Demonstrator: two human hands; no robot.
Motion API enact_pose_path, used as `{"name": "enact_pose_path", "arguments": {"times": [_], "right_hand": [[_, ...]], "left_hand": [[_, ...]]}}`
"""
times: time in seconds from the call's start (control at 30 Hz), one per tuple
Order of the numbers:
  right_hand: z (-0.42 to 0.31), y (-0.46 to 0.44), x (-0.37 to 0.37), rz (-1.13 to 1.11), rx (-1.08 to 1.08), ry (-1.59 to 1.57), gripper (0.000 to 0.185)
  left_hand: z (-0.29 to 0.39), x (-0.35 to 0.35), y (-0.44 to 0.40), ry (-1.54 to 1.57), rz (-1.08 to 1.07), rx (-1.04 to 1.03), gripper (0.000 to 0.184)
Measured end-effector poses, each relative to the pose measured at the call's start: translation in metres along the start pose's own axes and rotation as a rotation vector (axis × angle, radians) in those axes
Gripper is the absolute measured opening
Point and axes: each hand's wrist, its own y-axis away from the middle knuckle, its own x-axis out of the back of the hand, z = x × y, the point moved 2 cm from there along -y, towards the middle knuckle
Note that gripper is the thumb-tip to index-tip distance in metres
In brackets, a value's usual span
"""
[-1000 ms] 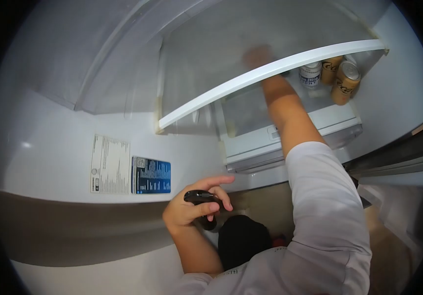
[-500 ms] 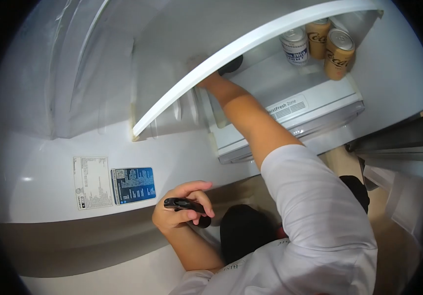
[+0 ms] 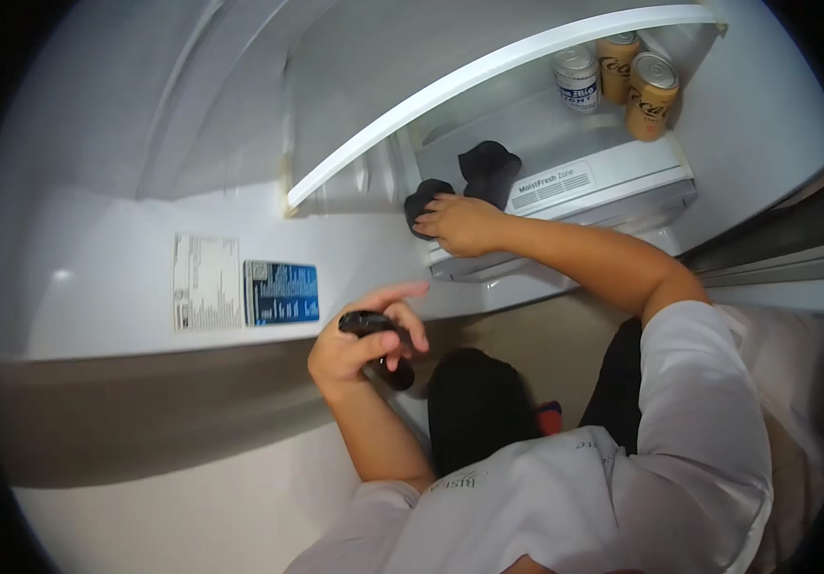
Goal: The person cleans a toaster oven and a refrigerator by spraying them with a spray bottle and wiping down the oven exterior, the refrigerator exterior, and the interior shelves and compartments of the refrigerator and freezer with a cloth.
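Observation:
My right hand is at the front edge of the fridge's lower shelf, its fingers closed over a dark grey cloth. One part of the cloth bunches left of the fingers, and another spreads over the shelf behind the hand. My left hand is in front of the fridge, wrapped round a glossy black object that looks like a spray bottle seen from above. The index finger stretches forward, and the palm hides much of the object.
Several drink cans stand at the shelf's right: a white one and gold cola cans. A white-edged upper shelf arches above. Below is a drawer front marked MoistFresh Zone. Labels are on the fridge's left wall.
My right hand has come forward from deep under the upper shelf to the lower shelf's front edge, bringing the cloth into view. My left hand still holds the black object.

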Motion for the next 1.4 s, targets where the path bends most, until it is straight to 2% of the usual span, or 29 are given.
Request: {"name": "enact_pose_path", "arguments": {"times": [0.07,0.17,0.23,0.27,0.33,0.43,0.47,0.57,0.63,0.7,0.77,0.8,0.83,0.87,0.9,0.97,1.03,1.1,1.17,1.23,1.33,1.4], "right_hand": [[-0.019,0.011,0.004,0.081,0.037,-0.016,0.038],[-0.015,-0.004,0.019,-0.069,-0.223,-0.501,0.035],[0.029,-0.04,0.01,0.365,-0.601,-0.729,0.028],[0.056,-0.071,0.018,0.547,-0.741,-0.633,0.029],[0.094,-0.121,0.027,0.524,-0.736,-0.581,0.032],[0.131,-0.172,-0.043,0.626,-0.6,-0.101,0.032],[0.097,-0.157,-0.008,0.392,-0.755,-0.301,0.035],[0.052,-0.117,-0.012,0.496,-0.729,-0.514,0.037],[0.017,-0.077,-0.029,0.608,-0.544,-0.325,0.036],[-0.02,-0.044,0.002,0.306,-0.645,-0.525,0.034],[-0.017,-0.042,0.034,0.316,-0.814,-0.676,0.031],[0.012,-0.056,0.024,0.659,-0.856,-0.734,0.035],[0.022,-0.078,0.056,0.744,-0.899,-0.845,0.036],[0.032,-0.101,0.081,0.616,-0.706,-0.87,0.042],[0.062,-0.135,0.067,0.716,-0.545,-0.92,0.045],[0.069,-0.158,0.036,0.41,-0.459,-0.825,0.045],[0.022,-0.162,0.052,0.311,-0.752,-0.588,0.043],[-0.016,-0.131,0.031,0.546,-0.837,-0.553,0.031],[-0.039,-0.088,-0.005,0.663,-0.5,-0.127,0.032],[-0.048,-0.041,-0.002,0.021,-0.544,-0.135,0.039],[-0.072,0.017,0.004,0.301,-0.367,0.254,0.039],[-0.069,0.045,0.018,0.305,-0.436,0.258,0.036]], "left_hand": [[0.001,0.0,-0.002,-0.032,-0.005,-0.042,0.066],[0.006,-0.004,-0.003,-0.003,-0.002,-0.06,0.062],[0.007,-0.005,-0.002,0.02,-0.03,-0.055,0.061],[0.007,-0.004,-0.003,0.031,-0.046,-0.05,0.06],[0.008,-0.002,-0.002,0.008,-0.084,-0.045,0.059],[0.012,-0.001,-0.004,-0.005,-0.135,-0.036,0.057],[0.014,-0.001,-0.005,0.003,-0.148,-0.03,0.058],[0.012,-0.004,-0.002,0.034,-0.189,-0.061,0.057],[0.013,-0.003,-0.002,0.037,-0.219,-0.066,0.057],[0.012,-0.004,-0.003,0.063,-0.178,-0.072,0.062],[0.01,-0.006,-0.001,0.077,-0.156,-0.074,0.065],[0.011,-0.007,-0.002,0.078,-0.157,-0.074,0.065],[0.012,-0.006,-0.002,0.077,-0.159,-0.076,0.065],[0.011,-0.006,-0.001,0.079,-0.172,-0.09,0.065],[0.012,-0.004,-0.002,0.062,-0.187,-0.091,0.061],[0.008,-0.002,-0.001,0.05,-0.223,-0.068,0.055],[0.007,-0.001,-0.002,0.046,-0.208,-0.077,0.058],[0.009,-0.004,-0.001,0.039,-0.191,-0.084,0.064],[0.012,-0.003,-0.001,0.018,-0.15,-0.079,0.059],[0.008,-0.004,0.0,0.009,-0.103,-0.076,0.052],[-0.002,-0.007,-0.013,-0.14,0.057,-0.005,0.048],[-0.017,-0.004,-0.028,-0.279,0.174,0.121,0.046]]}}
